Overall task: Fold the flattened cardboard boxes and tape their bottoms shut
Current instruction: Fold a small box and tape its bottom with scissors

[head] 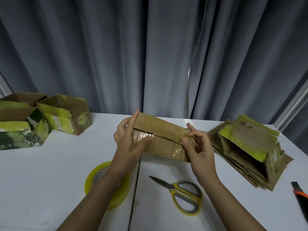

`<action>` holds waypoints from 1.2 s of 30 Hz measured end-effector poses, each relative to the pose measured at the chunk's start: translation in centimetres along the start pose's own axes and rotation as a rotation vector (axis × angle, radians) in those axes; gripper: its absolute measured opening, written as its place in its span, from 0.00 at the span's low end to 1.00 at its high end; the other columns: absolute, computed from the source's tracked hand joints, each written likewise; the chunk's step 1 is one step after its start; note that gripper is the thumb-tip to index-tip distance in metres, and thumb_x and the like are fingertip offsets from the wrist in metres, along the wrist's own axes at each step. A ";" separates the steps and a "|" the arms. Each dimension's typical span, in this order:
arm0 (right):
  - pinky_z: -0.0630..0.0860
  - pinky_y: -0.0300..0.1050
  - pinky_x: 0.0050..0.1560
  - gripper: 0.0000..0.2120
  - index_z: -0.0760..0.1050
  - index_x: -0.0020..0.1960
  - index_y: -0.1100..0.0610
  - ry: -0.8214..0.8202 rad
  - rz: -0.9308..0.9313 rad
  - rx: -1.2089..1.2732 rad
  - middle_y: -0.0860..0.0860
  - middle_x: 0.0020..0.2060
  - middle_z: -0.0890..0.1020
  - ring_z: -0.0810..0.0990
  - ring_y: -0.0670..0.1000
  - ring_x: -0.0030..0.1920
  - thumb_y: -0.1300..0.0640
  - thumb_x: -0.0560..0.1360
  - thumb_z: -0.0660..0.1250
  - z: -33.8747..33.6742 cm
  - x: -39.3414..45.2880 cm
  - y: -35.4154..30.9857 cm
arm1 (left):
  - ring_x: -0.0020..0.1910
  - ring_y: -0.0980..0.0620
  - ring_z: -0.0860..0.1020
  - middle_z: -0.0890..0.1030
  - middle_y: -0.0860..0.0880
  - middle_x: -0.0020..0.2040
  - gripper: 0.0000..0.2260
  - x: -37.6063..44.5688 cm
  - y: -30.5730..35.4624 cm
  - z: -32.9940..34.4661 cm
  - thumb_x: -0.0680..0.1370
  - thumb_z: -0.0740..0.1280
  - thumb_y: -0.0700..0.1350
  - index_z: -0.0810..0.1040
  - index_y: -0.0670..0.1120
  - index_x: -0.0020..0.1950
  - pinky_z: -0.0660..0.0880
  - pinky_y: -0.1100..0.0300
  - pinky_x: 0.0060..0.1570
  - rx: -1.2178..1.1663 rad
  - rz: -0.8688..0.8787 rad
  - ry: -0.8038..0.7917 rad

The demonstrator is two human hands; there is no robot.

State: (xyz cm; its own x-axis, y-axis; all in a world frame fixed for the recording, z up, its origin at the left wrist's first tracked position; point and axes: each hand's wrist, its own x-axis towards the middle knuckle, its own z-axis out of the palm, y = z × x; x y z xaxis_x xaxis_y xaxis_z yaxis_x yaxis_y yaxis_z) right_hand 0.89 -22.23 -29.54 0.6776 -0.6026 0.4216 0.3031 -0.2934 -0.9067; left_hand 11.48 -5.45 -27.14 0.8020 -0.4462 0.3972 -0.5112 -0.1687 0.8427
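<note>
Here the box [160, 139] is held up over the middle of the tabletop [50, 172], toward its far edge, with its bottom flaps turned to the camera. The left hand [129, 139] grips the box's left end, fingers behind the upper flap and thumb lying across the lower one. The right hand [198, 147] pinches the right end, thumb on the near face and fingers curled above it. The two flaps meet along a dark seam that is not fully shut; shiny strips of old clear tape cross the brown cardboard.

Just below the box, toward the near edge, lie the scissors [181, 194] with yellow and grey handles, blades closed and pointing left. The roll of yellow tape [108, 184] lies flat beneath the left forearm, which hides part of it. A stack of flattened boxes [250, 152] with yellow-green tape scraps sits at the right side of the tabletop. Folded boxes [41, 119], standing open-topped, crowd the far left corner. A black and orange knife [300, 195] shows at the right edge. A grey curtain [150, 55] hangs behind the table.
</note>
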 end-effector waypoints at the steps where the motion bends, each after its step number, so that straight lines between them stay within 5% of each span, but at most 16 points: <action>1: 0.73 0.47 0.65 0.11 0.74 0.55 0.53 0.004 -0.013 0.001 0.44 0.63 0.76 0.74 0.42 0.64 0.64 0.74 0.68 -0.1 0.0 -0.1 | 0.59 0.66 0.56 0.57 0.67 0.60 0.33 0.0 0.4 0.0 0.62 0.58 0.78 0.53 0.74 0.65 0.58 0.72 0.56 0.013 0.022 0.007; 7: 0.72 0.34 0.61 0.23 0.70 0.68 0.56 0.001 -0.123 -0.084 0.46 0.63 0.76 0.74 0.42 0.64 0.67 0.74 0.68 0.5 -0.6 -1.3 | 0.69 0.51 0.61 0.61 0.55 0.70 0.24 1.0 0.3 0.0 0.70 0.58 0.69 0.59 0.70 0.65 0.66 0.56 0.63 -0.063 -0.185 0.078; 9: 0.71 0.31 0.61 0.28 0.67 0.70 0.56 0.033 -0.098 -0.036 0.43 0.65 0.74 0.72 0.38 0.65 0.63 0.73 0.70 0.7 -0.8 -1.6 | 0.69 0.55 0.64 0.62 0.58 0.71 0.19 0.9 0.0 -0.2 0.72 0.58 0.67 0.61 0.72 0.62 0.69 0.58 0.62 -0.119 -0.144 0.045; 13: 0.60 0.24 0.65 0.32 0.62 0.74 0.49 0.049 -0.041 -0.114 0.42 0.75 0.60 0.57 0.33 0.72 0.47 0.72 0.65 0.8 -0.4 -1.5 | 0.52 0.73 0.72 0.69 0.67 0.57 0.19 0.2 0.8 0.2 0.74 0.59 0.58 0.63 0.62 0.65 0.73 0.75 0.42 -0.319 -0.069 0.084; 15: 0.56 0.23 0.66 0.28 0.59 0.74 0.44 0.003 0.007 -0.167 0.40 0.75 0.59 0.54 0.34 0.73 0.43 0.75 0.57 0.9 -0.1 -1.1 | 0.54 0.72 0.72 0.69 0.66 0.58 0.19 0.0 0.8 1.0 0.75 0.62 0.55 0.64 0.59 0.65 0.74 0.72 0.46 -0.320 -0.011 0.124; 17: 0.65 0.30 0.65 0.26 0.58 0.74 0.43 -0.046 0.050 -0.135 0.35 0.67 0.69 0.65 0.34 0.68 0.43 0.77 0.53 0.8 0.2 -0.6 | 0.62 0.65 0.70 0.69 0.66 0.61 0.18 -0.1 0.3 1.5 0.76 0.66 0.53 0.65 0.60 0.64 0.75 0.64 0.56 -0.288 0.062 0.165; 19: 0.70 0.28 0.56 0.25 0.59 0.74 0.44 -0.060 0.061 -0.120 0.33 0.58 0.73 0.72 0.31 0.58 0.45 0.78 0.54 0.7 0.4 -0.3 | 0.66 0.58 0.69 0.69 0.62 0.64 0.22 0.0 -0.7 1.5 0.73 0.68 0.55 0.65 0.60 0.64 0.73 0.53 0.63 -0.236 0.109 0.196; 22: 0.67 0.21 0.49 0.25 0.57 0.75 0.44 -0.045 0.082 -0.118 0.29 0.56 0.70 0.70 0.23 0.54 0.51 0.79 0.59 0.8 0.2 0.5 | 0.67 0.57 0.67 0.67 0.58 0.65 0.24 0.4 -2.0 1.4 0.71 0.68 0.58 0.62 0.63 0.64 0.71 0.48 0.64 -0.178 0.100 0.177; 26: 0.67 0.21 0.52 0.23 0.62 0.74 0.47 -0.016 0.118 -0.111 0.31 0.59 0.72 0.70 0.23 0.55 0.55 0.80 0.61 0.9 -0.1 2.3 | 0.69 0.55 0.65 0.62 0.59 0.67 0.25 0.4 -3.9 2.1 0.77 0.64 0.54 0.54 0.63 0.68 0.69 0.56 0.67 -0.097 -0.055 -0.066; 29: 0.66 0.23 0.55 0.20 0.64 0.71 0.45 -0.023 0.088 -0.132 0.32 0.60 0.73 0.70 0.28 0.59 0.57 0.81 0.61 0.3 0.0 3.6 | 0.67 0.53 0.67 0.61 0.56 0.67 0.33 -0.3 -4.5 2.5 0.80 0.62 0.46 0.41 0.53 0.76 0.66 0.72 0.59 -0.069 -0.201 -0.302; 31: 0.67 0.24 0.55 0.19 0.65 0.70 0.46 -0.054 0.107 -0.163 0.30 0.59 0.73 0.72 0.30 0.59 0.57 0.81 0.61 -0.2 -0.2 4.8 | 0.61 0.59 0.68 0.63 0.63 0.63 0.36 -0.4 -4.8 2.3 0.80 0.62 0.42 0.39 0.50 0.76 0.64 0.82 0.50 -0.014 -0.177 -0.378; 34: 0.72 0.29 0.55 0.23 0.63 0.72 0.46 -0.184 0.184 -0.270 0.31 0.57 0.76 0.75 0.34 0.58 0.56 0.79 0.64 -1.0 -0.7 6.5 | 0.55 0.61 0.70 0.65 0.71 0.54 0.37 -0.2 -5.8 2.1 0.79 0.65 0.40 0.41 0.50 0.77 0.64 0.82 0.46 0.075 -0.174 -0.343; 36: 0.72 0.27 0.53 0.27 0.61 0.74 0.44 -0.261 0.226 -0.360 0.31 0.55 0.76 0.77 0.35 0.54 0.55 0.78 0.67 -1.6 -0.8 6.9 | 0.53 0.58 0.72 0.69 0.70 0.53 0.39 -0.3 -6.4 2.5 0.77 0.67 0.40 0.43 0.52 0.77 0.68 0.73 0.49 0.172 -0.182 -0.308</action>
State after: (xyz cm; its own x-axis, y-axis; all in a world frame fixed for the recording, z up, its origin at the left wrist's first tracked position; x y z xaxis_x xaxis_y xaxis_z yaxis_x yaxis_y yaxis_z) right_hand 1.35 -24.98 -36.08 0.8587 -0.4886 0.1550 -0.0903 -0.4419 -0.8925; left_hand 13.73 -6.42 -33.56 0.7673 -0.6338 0.0974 -0.4346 -0.4023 0.8058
